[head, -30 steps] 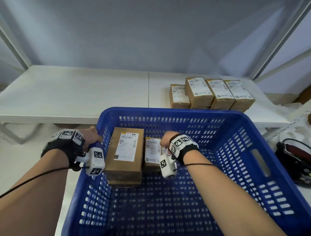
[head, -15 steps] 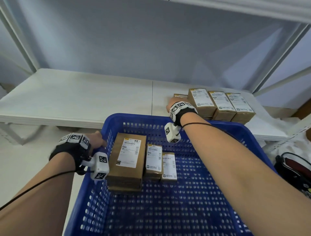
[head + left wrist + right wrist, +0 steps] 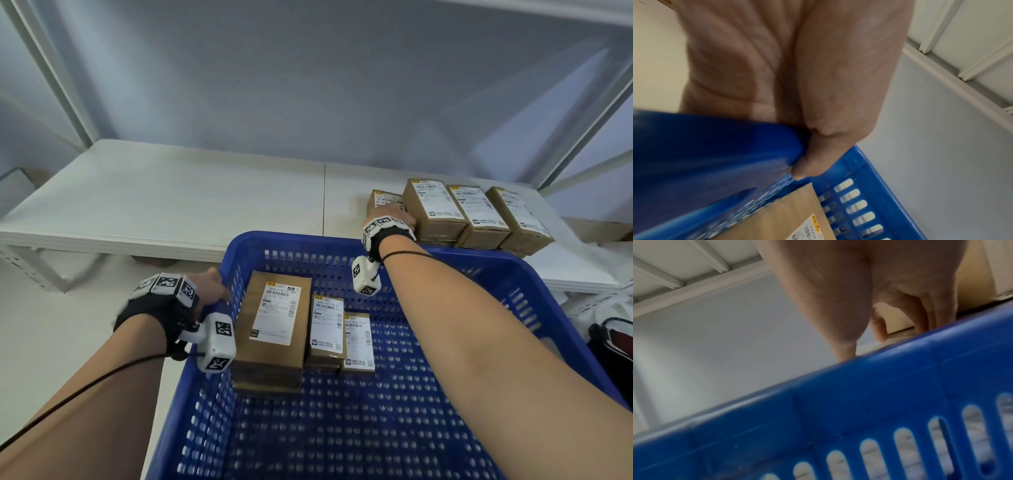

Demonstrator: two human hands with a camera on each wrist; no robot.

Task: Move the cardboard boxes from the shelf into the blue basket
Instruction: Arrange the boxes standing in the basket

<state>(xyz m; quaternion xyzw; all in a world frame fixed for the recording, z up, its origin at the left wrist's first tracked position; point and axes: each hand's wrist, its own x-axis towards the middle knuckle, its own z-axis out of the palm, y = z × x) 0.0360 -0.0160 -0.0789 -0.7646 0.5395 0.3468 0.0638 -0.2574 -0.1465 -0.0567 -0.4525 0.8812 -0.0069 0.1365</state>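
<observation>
While from the head view the right hand point(image 3: 394, 214) lies on the leftmost shelf box point(image 3: 383, 200), the left wrist view shows the left hand point(image 3: 813, 155) pinching the blue basket point(image 3: 865, 164) rim, and the blurred right wrist view seems to show fingers point(image 3: 878, 331) only half-curled, so a loose lift could drop it.

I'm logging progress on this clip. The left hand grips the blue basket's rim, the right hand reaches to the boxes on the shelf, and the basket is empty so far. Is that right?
Not quite: the blue basket is not empty. The head view shows three cardboard boxes already lying in it. The rest stands: the left hand grips the rim, and the right hand reaches to the leftmost box on the shelf.
</observation>
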